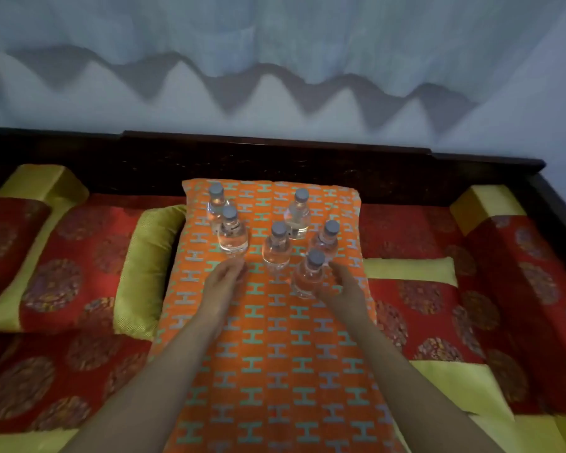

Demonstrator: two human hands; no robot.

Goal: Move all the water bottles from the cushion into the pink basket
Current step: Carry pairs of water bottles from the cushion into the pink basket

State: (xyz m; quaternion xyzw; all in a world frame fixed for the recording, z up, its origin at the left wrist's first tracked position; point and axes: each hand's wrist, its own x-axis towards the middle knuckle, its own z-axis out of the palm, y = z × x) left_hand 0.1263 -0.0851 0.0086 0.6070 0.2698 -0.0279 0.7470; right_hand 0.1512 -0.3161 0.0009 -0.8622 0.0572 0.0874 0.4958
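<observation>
Six upright water bottles (276, 246) crowd the orange cushion (275, 354); right hand (340, 286) cups the nearest, left hand (224, 276) reaches unclenched, empty, to lift two together.

Six upright water bottles (276, 246) on orange cushion (275, 354), both hands (224, 277) reaching

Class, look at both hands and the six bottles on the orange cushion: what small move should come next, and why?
Probably close the right hand around the nearest bottle and lift it. That hand already sits against its side, fingers open, while the left hand only nears another bottle. All six stand on the cushion; the pink basket is out of view.
</observation>
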